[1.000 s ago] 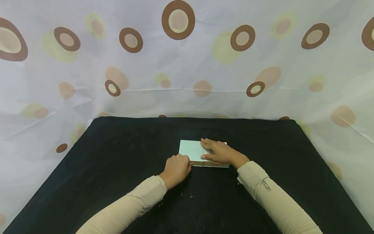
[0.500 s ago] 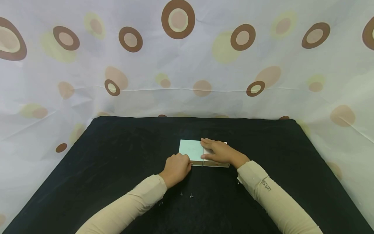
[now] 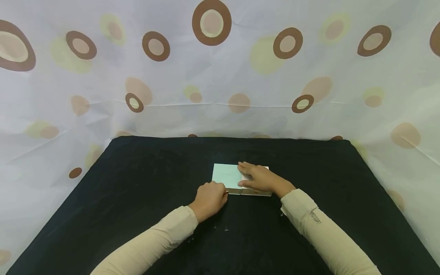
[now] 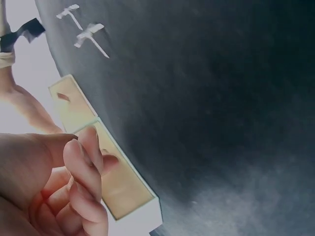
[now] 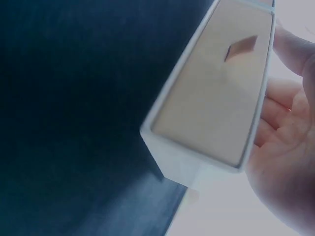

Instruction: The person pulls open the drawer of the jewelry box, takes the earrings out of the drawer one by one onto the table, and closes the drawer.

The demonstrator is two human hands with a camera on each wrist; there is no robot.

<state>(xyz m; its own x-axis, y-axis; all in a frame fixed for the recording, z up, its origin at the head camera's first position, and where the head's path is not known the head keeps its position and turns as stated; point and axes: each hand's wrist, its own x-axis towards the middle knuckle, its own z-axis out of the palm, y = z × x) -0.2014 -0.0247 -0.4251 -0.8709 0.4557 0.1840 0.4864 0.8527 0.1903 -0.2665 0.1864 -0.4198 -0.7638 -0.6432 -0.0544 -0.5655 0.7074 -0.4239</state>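
Two small drawer boxes stand side by side on the black cloth. The left box (image 3: 227,175) has a pale mint top, and the right box (image 3: 245,177) a whiter one; tan drawer fronts face me. My left hand (image 3: 209,198) is at the left drawer front (image 4: 129,189), fingers curled and thumb against them, pinching at a small pull that the fingertips mostly hide. With fingers spread, my right hand (image 3: 259,178) rests on the right box's top. A brown tab-like mark (image 5: 241,46) shows on the right drawer front in the right wrist view.
Small white T-shaped pieces (image 4: 91,37) lie on the black cloth (image 3: 154,172) nearer to me, beside my left forearm. A patterned curtain (image 3: 220,76) hangs behind the table's far edge.
Both hands keep their places on the boxes. Only the head view has shifted slightly, so everything sits a little farther right in it.
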